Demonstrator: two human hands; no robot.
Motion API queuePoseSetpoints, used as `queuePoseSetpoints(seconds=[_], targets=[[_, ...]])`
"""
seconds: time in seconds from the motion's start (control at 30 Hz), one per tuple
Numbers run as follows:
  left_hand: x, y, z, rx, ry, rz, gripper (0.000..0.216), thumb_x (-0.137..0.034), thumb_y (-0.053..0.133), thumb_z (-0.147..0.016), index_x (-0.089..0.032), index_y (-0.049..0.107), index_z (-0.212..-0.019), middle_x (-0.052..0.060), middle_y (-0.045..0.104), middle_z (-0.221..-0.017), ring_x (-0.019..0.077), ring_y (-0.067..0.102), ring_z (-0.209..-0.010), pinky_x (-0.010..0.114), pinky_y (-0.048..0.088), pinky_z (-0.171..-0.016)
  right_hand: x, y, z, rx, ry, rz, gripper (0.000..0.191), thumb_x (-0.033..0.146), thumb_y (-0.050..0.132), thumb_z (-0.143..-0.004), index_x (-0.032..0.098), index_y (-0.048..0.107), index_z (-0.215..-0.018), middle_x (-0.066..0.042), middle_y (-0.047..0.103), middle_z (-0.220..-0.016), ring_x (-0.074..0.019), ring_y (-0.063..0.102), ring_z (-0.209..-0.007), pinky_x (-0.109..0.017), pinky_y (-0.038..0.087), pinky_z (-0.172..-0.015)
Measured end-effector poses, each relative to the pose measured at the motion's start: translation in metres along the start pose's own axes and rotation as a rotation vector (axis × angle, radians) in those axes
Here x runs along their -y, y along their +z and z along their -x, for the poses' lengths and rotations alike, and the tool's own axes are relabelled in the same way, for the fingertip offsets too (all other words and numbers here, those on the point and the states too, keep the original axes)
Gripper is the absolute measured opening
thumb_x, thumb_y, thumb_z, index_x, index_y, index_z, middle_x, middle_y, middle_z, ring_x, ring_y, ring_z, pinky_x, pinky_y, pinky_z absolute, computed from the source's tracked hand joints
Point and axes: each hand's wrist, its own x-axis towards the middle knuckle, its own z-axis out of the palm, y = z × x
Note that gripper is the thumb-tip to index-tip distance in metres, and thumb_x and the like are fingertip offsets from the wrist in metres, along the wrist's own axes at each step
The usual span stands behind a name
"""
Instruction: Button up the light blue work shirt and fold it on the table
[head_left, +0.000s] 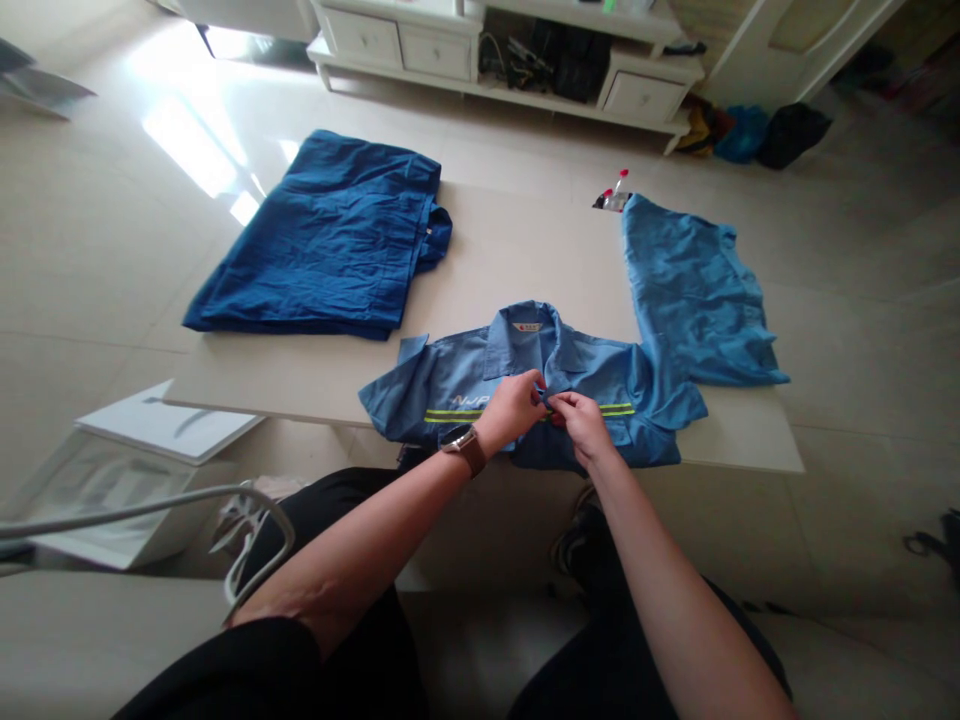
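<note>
A light blue work shirt [450, 385] with a yellow reflective stripe lies front-up on the low table [517, 250], collar away from me, hanging over the near edge. My left hand [514, 408], a watch on its wrist, pinches the shirt's front placket at chest height. My right hand [581, 420] pinches the opposite edge of the placket right beside it. Both sets of fingertips meet at the shirt's centre line.
A folded dark blue garment [330, 240] lies on the table's far left. Another light blue shirt [694, 285] lies at the right, with a small red-capped item [613, 195] beyond it. A white box [142, 470] stands on the floor at left. White cabinets line the far wall.
</note>
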Motion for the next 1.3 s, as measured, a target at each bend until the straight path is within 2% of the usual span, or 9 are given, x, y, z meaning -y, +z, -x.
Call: queuePoseSetpoints(seconds=[0.2, 0.3, 0.4, 0.5, 0.6, 0.73, 0.97, 1.13, 1.3], targets=[[0.029, -0.092, -0.012, -0.293, -0.215, -0.489, 0.038, -0.020, 0.060, -0.088, -0.017, 0.061, -0.126, 0.020, 0.062, -0.133, 0.0355, 0.055, -0.128, 0.049, 0.046, -0.104, -0.001, -0.038, -0.021, -0.226, -0.395, 0.515, 0.024, 0.043, 0.065, -0.078, 0.021, 0.066, -0.086, -0.010, 0.068, -0.092, -0.0256, 0.063, -0.088, -0.043, 0.052, -0.087], [0.059, -0.125, -0.004, -0.257, -0.455, -0.614, 0.050, -0.034, 0.068, -0.086, -0.013, 0.056, -0.129, 0.029, 0.052, -0.141, 0.0460, 0.048, -0.132, 0.058, 0.046, -0.101, -0.002, -0.077, -0.034, -0.411, -0.466, 0.743, 0.026, 0.035, 0.065, -0.079, 0.019, 0.066, -0.100, -0.016, 0.067, -0.113, -0.0317, 0.058, -0.113, -0.050, 0.045, -0.104], [0.085, -0.123, 0.005, -0.179, -0.426, -0.622, 0.052, -0.033, 0.067, -0.087, -0.010, 0.054, -0.132, 0.028, 0.054, -0.139, 0.0417, 0.050, -0.132, 0.050, 0.048, -0.101, -0.008, -0.114, -0.045, -0.548, -0.347, 0.924, 0.046, 0.032, 0.067, -0.080, 0.017, 0.062, -0.123, -0.021, 0.057, -0.142, -0.0358, 0.045, -0.135, -0.053, 0.038, -0.112], [0.097, -0.107, 0.009, -0.189, -0.368, -0.573, 0.040, -0.021, 0.058, -0.090, -0.008, 0.057, -0.128, 0.024, 0.063, -0.128, 0.0333, 0.060, -0.123, 0.039, 0.048, -0.102, -0.015, -0.139, -0.055, -0.482, -0.162, 0.978, 0.068, 0.038, 0.070, -0.081, 0.020, 0.052, -0.144, -0.018, 0.048, -0.157, -0.0374, 0.043, -0.142, -0.052, 0.040, -0.111], [0.099, -0.109, 0.011, -0.124, -0.354, -0.511, 0.029, -0.013, 0.052, -0.092, -0.011, 0.065, -0.117, 0.022, 0.070, -0.118, 0.0312, 0.067, -0.114, 0.037, 0.049, -0.097, -0.018, -0.153, -0.063, -0.340, -0.022, 0.927, 0.071, 0.040, 0.072, -0.080, 0.020, 0.053, -0.145, -0.018, 0.062, -0.143, -0.0357, 0.059, -0.128, -0.045, 0.048, -0.101], [0.100, -0.155, 0.018, -0.086, -0.309, -0.456, 0.018, -0.022, 0.065, -0.088, -0.017, 0.075, -0.102, 0.015, 0.076, -0.110, 0.0294, 0.070, -0.105, 0.033, 0.051, -0.089, -0.009, -0.172, -0.057, -0.192, -0.003, 0.889, 0.036, 0.036, 0.074, -0.074, 0.018, 0.076, -0.105, -0.015, 0.079, -0.103, -0.0336, 0.072, -0.102, -0.038, 0.053, -0.087], [0.120, -0.251, 0.031, -0.192, -0.204, -0.058, 0.040, -0.046, 0.075, -0.072, -0.016, 0.078, -0.098, 0.003, 0.075, -0.079, 0.0242, 0.068, -0.076, 0.031, 0.054, -0.070, -0.001, -0.199, -0.041, -0.171, -0.340, 0.603, 0.045, 0.056, 0.065, -0.073, 0.017, 0.078, -0.091, -0.012, 0.081, -0.091, -0.0336, 0.074, -0.090, -0.040, 0.055, -0.080], [0.080, -0.296, -0.031, -0.475, -0.076, -0.264, 0.029, -0.031, 0.069, -0.079, -0.016, 0.078, -0.102, 0.010, 0.077, -0.102, 0.0283, 0.069, -0.100, 0.041, 0.053, -0.096, 0.077, -0.189, -0.090, -0.355, -0.501, 0.745, 0.039, 0.057, 0.065, -0.075, 0.018, 0.073, -0.079, -0.007, 0.073, -0.070, -0.0254, 0.067, -0.070, -0.033, 0.049, -0.066], [-0.002, -0.328, -0.127, -0.921, 0.051, -0.344, 0.040, -0.019, 0.057, -0.091, -0.012, 0.066, -0.130, 0.019, 0.060, -0.134, 0.0329, 0.055, -0.127, 0.054, 0.041, -0.113, 0.208, -0.166, -0.184, -0.679, -0.501, 0.850, 0.050, 0.052, 0.066, -0.085, 0.007, 0.071, -0.104, -0.023, 0.070, -0.102, -0.0344, 0.064, -0.099, -0.045, 0.049, -0.086]])
